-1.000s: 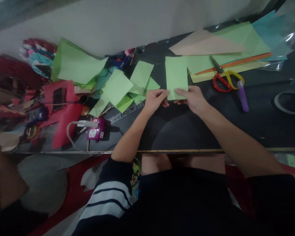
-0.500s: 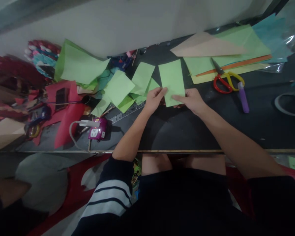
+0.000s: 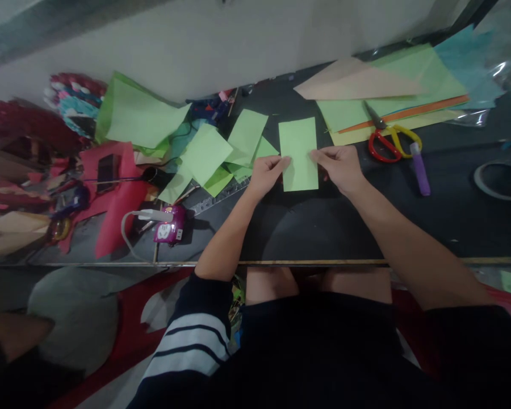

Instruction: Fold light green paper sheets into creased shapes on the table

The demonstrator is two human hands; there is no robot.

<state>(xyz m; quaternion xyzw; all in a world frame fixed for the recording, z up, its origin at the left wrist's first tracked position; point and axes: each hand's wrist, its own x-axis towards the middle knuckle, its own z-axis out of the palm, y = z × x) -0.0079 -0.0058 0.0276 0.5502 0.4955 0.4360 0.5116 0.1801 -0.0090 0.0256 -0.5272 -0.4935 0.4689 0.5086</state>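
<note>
Under the green card (image 3: 300, 153) spreads the big black surface (image 3: 281, 233). Behind the card and to its right lies a stack of colored sheets (image 3: 443, 74): green, blue, pale pink, yellow, and a bit of orange. Far to the card's left sits a large bent green sheet (image 3: 140, 111), and nearer the front edge is some red paper (image 3: 119, 210). Just left of the card is a messy pile of green pieces (image 3: 206, 150).

Two hands hold the card between them. The left hand (image 3: 266, 173) pinches its left edge, thumb on top, and the right hand (image 3: 340, 167) pinches its right edge the same way. It is hard to tell if the card touches the surface.

To the card's right are open scissors (image 3: 380, 121) with one red and one yellow handle. Farther right is a round ring (image 3: 488, 192). Left of the card are a clear ruler (image 3: 219, 201) and a purple plug block (image 3: 170, 224). Right of the card lies a little purple tube (image 3: 421, 170), near the scissors.
</note>
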